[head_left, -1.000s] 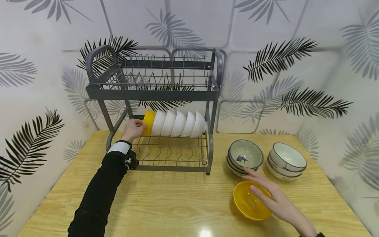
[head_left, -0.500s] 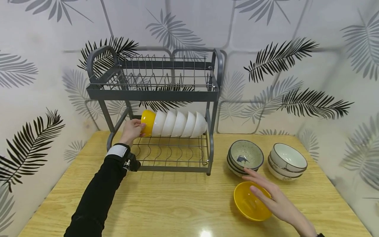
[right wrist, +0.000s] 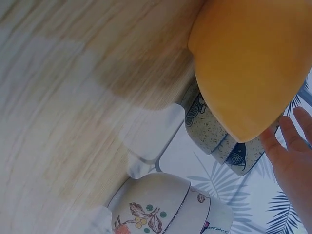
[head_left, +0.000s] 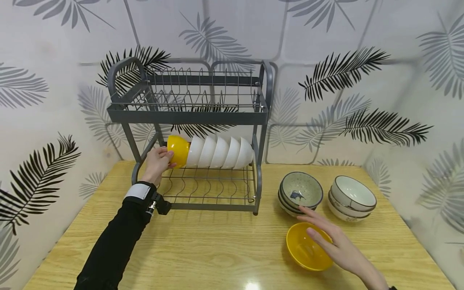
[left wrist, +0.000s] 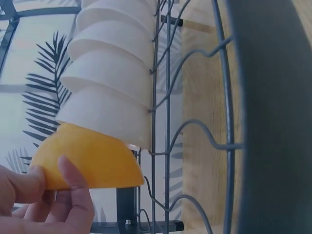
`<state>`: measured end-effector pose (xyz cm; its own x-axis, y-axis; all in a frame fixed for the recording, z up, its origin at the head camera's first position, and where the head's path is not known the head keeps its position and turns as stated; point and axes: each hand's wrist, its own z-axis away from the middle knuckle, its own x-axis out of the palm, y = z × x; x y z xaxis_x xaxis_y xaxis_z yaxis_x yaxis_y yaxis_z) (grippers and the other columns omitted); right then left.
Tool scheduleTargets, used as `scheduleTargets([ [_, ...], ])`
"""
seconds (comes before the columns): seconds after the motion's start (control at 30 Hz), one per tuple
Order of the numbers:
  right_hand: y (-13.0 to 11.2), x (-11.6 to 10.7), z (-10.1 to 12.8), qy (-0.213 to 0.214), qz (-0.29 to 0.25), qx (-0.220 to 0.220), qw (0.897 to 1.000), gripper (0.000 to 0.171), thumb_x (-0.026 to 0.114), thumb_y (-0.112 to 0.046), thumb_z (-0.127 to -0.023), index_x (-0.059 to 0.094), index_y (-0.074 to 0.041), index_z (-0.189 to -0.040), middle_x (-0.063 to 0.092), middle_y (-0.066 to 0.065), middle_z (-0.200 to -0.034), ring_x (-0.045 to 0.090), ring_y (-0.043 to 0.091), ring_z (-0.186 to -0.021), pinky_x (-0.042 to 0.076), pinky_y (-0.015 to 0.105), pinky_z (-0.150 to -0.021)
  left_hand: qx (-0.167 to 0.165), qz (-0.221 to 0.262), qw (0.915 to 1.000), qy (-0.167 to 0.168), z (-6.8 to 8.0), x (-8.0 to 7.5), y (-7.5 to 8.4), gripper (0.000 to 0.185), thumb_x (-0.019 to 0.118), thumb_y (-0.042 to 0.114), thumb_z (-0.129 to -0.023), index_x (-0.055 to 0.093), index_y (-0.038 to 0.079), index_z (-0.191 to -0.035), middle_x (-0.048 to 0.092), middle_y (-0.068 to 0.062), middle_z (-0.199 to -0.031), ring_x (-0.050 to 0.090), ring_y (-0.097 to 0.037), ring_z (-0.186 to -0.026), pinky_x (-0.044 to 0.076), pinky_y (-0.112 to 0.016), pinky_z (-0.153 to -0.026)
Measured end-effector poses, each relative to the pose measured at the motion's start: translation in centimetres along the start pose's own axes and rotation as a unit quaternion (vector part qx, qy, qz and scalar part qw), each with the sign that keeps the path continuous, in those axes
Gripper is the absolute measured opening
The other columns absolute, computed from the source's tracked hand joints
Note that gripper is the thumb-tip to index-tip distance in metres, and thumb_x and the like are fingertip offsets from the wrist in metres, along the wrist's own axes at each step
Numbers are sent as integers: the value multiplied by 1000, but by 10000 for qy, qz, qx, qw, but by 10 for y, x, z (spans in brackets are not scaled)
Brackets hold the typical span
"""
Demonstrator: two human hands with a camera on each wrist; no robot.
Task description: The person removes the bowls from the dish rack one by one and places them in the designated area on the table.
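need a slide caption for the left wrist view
Left hand grips a yellow bowl beside nested white bowls.

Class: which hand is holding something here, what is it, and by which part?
The left hand holds the yellow bowl in the rack, grip on its rim. The right hand holds nothing.

A yellow bowl [head_left: 178, 150] sits at the left hand [head_left: 157, 162], ahead of a row of plain white bowls [head_left: 221, 152] in a dark grey wire rack [head_left: 188, 117]. Under the right hand [head_left: 335, 245] lies another yellow bowl [head_left: 302, 249]. Just beyond it are grey speckled bowls with blue fish [head_left: 300, 193] and cream, dark-rimmed bowls [head_left: 351, 197] with small coloured motifs. The surface [head_left: 217, 249] is pale wood grain.
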<state>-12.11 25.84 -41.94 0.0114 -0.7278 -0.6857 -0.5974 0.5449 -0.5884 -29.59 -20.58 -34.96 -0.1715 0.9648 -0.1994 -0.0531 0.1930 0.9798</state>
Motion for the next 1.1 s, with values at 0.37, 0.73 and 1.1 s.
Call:
scheduleTargets([
  [0.37,0,-1,-2,45,-131,-79,9999,43,54,1,-100,60,-18,-137,40,-10,-160,25,-12,-147,17,0,-113,651,-324,9953,644,15,-2,1,37,49,13,-106,50,-8,-137,61,-27,-135,61,-34,-115,56,-10,-67],
  [0.73,0,-5,-5,96,-75,-147,9998,42,54,2,-99,61,-15,-137,41,-8,-159,27,-12,-146,18,1,-113,1548,-756,9777,1198,33,9,-2,29,53,8,-104,57,-9,-126,68,-30,-121,72,-27,-76,49,-8,-53],
  [1.1,-1,-6,-8,238,-115,-282,9993,38,55,5,-97,62,-5,-134,46,4,-158,31,-8,-146,20,2,-113,2387,-1002,9608,996,56,22,1,23,56,3,-101,60,-10,-120,71,-31,-111,51,10,-51,46,-8,-50],
])
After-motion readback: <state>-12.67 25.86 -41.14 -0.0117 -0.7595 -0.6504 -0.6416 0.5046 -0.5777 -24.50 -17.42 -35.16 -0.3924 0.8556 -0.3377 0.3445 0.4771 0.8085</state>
